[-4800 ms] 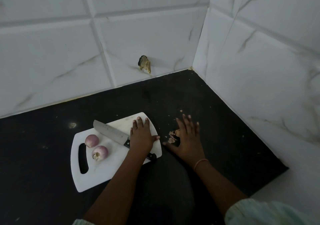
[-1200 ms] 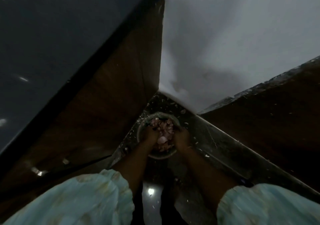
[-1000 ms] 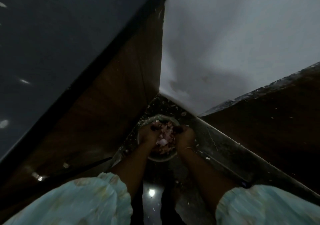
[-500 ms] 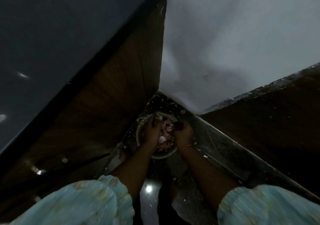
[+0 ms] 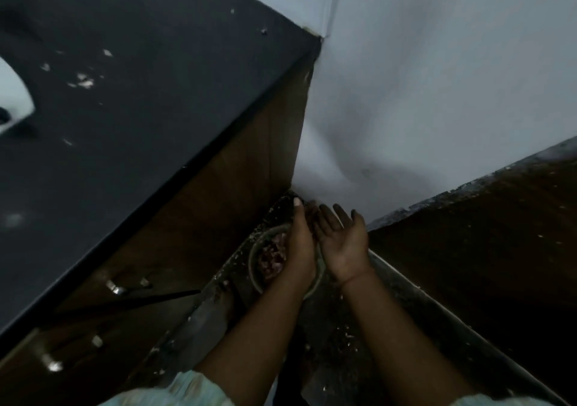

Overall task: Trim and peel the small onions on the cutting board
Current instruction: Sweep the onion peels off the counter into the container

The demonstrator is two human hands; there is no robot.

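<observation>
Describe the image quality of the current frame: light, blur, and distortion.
Head view: dim and underexposed, bluish on the wall; the bowl of peels sits in deep shadow. Motion blur softens the cutting board corner and sleeves. Wide-angle distortion makes the counter edge slant steeply. The left hand and right hand read fairly clearly.

Cutting board (image 5: 14, 100): white, flat on the dark desk (image 5: 140, 118), only one rounded corner visible at the frame's left edge. Pale peel scraps (image 5: 82, 81) lie scattered on the desk just right of the board. Onions not visible.
</observation>
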